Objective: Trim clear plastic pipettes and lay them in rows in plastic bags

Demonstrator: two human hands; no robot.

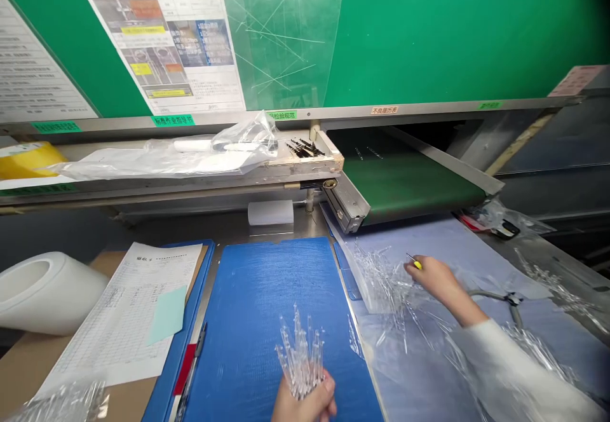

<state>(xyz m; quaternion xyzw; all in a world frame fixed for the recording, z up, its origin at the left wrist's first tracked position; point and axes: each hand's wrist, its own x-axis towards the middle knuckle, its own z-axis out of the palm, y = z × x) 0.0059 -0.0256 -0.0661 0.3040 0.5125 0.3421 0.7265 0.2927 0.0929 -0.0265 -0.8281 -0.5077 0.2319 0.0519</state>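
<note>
My left hand is closed around a bundle of thin clear plastic pieces, whose narrow ends fan upward above the blue mat. Over on the right, my right hand grips a small yellow-handled tool with a thin metal tip pointing to the upper left. I cannot make out the tool's exact kind. Just left of that hand lies a loose heap of similar clear pieces, partly on clear film over a pale blue surface.
A green conveyor belt with a metal end stands behind the heap. A shelf edge crosses the back left, with a wooden tray of dark thin bits. Papers, a pen, a white roll and a grey cable lie around.
</note>
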